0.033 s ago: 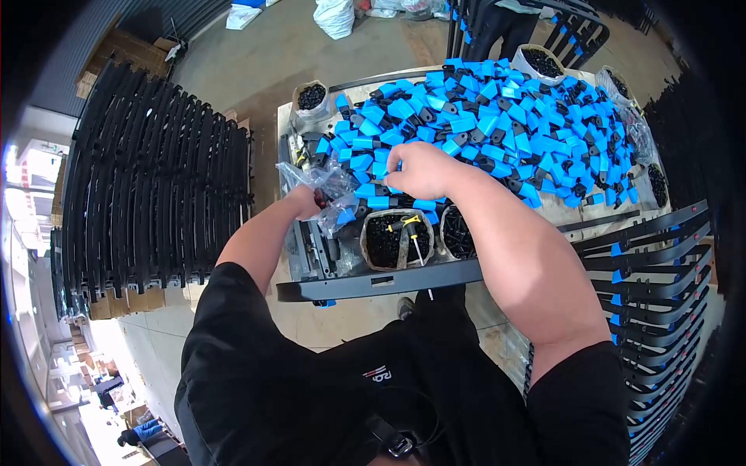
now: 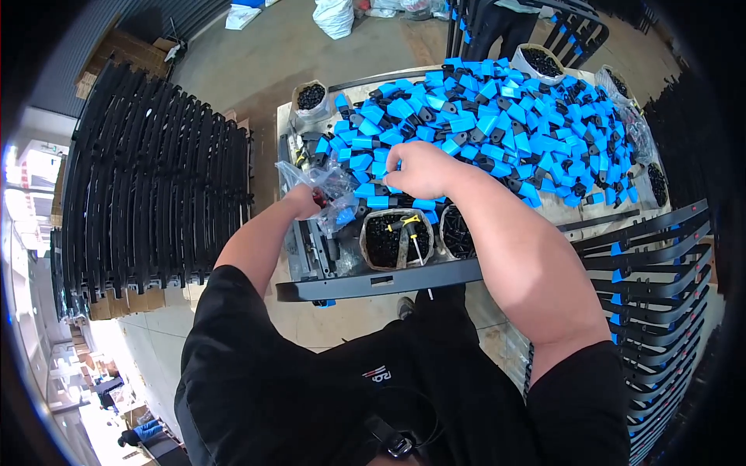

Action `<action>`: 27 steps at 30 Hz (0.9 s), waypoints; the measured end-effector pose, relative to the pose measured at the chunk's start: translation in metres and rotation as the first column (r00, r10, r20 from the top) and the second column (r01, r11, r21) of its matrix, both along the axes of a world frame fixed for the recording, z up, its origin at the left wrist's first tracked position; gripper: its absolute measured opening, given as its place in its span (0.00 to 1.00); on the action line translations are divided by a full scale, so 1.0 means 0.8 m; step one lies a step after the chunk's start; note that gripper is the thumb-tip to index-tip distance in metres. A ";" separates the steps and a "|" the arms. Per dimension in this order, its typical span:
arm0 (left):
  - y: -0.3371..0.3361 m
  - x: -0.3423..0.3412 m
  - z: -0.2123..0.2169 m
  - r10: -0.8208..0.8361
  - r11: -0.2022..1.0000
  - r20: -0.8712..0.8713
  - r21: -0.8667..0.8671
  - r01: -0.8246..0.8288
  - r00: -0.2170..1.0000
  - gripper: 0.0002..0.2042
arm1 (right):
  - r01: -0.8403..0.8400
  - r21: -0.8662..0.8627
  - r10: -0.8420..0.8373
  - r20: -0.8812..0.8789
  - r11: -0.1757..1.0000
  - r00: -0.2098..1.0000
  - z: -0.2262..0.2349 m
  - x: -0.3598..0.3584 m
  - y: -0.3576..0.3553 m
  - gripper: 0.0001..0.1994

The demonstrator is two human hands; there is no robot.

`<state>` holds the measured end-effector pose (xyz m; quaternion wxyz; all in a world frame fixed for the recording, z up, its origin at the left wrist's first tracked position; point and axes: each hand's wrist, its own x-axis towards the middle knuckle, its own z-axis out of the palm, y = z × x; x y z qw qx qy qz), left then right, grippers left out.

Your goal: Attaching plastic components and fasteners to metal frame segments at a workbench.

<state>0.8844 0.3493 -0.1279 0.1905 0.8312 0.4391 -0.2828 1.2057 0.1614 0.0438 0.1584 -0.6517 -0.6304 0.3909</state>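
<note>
Black screws (image 2: 386,237) in round tub (image 2: 365,256)

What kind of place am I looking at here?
Most likely a factory or workshop assembly station. A worktable is heaped with blue-and-black plastic parts, tubs of small black screws stand at its edge, and long black curved bars are stacked on the concrete floor.

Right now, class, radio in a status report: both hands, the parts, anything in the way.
Left hand gripping clear plastic bag. Right hand pinching a part at the blue-and-black parts pile. Tub of black screws just below; nothing blocking.
</note>
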 end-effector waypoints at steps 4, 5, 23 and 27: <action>-0.021 0.005 0.045 0.109 0.994 0.322 -0.007 -0.113 0.941 0.20 | 0.000 -0.023 0.000 0.007 1.000 1.000 0.005 0.001 -0.002 0.17; -0.029 0.006 0.057 0.119 0.991 0.407 0.001 -0.131 0.905 0.19 | -0.009 -0.035 0.009 0.015 0.999 1.000 0.002 0.004 -0.001 0.17; -0.323 0.059 0.335 -0.138 0.990 0.903 0.129 0.050 0.406 0.10 | 0.068 -0.027 -0.065 0.102 0.997 0.993 -0.004 0.010 -0.003 0.18; -0.341 0.065 0.310 -0.159 0.986 0.902 0.166 0.017 0.401 0.10 | 0.052 -0.038 -0.047 0.119 0.998 0.992 -0.007 0.014 0.000 0.18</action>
